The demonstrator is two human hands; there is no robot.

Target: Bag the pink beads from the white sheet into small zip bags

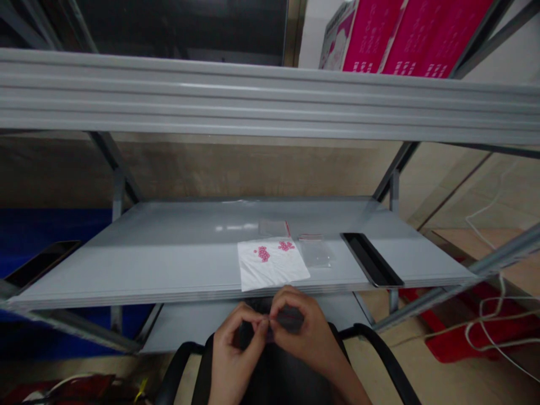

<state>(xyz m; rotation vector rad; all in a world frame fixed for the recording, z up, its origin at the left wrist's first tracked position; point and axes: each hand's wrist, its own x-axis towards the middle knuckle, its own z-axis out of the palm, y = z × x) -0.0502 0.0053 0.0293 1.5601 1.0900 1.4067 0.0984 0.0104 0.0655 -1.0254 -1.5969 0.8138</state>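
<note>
A small item (268,331) is pinched between left hand (234,354) and right hand (304,332) — pink beads (264,253) are laid on white paper (257,275) just beyond.

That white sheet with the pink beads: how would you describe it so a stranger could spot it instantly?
Below the wide grey metal beam runs a grey shelf. Near its front edge lies a white sheet, the only white thing on that shelf. Two clusters of small pink beads sit on it, a clear plastic bag just to its right.
</note>
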